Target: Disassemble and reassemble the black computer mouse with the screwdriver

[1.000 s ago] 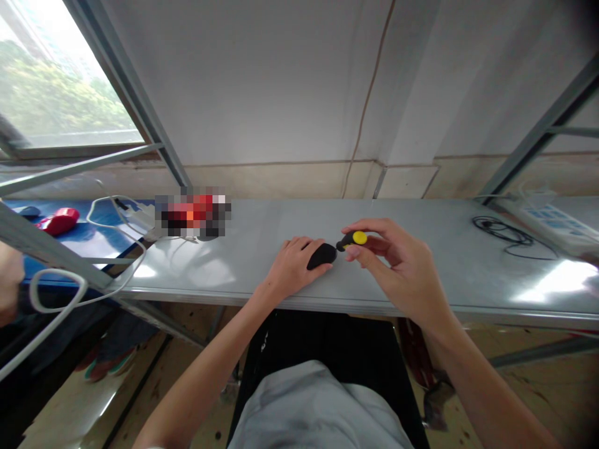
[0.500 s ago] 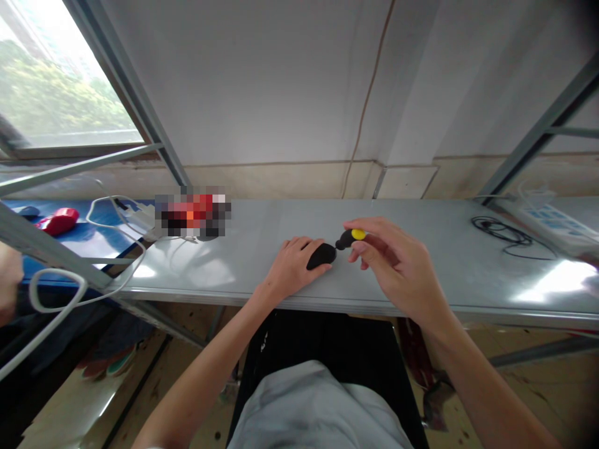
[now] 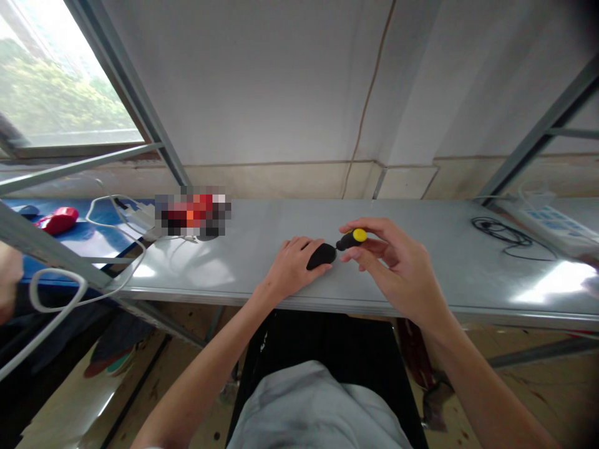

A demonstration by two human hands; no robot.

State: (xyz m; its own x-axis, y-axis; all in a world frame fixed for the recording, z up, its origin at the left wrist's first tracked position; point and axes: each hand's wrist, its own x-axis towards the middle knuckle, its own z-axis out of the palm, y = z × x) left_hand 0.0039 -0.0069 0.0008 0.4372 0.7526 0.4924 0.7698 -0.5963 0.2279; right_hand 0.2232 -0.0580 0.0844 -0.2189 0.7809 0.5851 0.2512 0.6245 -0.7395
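Note:
On the grey table, a black computer mouse lies under my left hand, whose thumb and fingers clasp its two sides. My right hand has a short screwdriver with a black and yellow handle loosely between thumb and fingers. The screwdriver leans, its yellow end up and to the right. Its thin tip points at the right end of the mouse and appears to meet it, though the exact contact is too small to make out.
Coiled black cable lies on the right of the grey table, near a white power strip. Blurred-out red and black items stand at the left. Past the metal frame are a red mouse and another person's hand.
The fingers of my right hand have shifted and opened slightly around the screwdriver handle, which has turned a little. My left hand and the mouse stay put.

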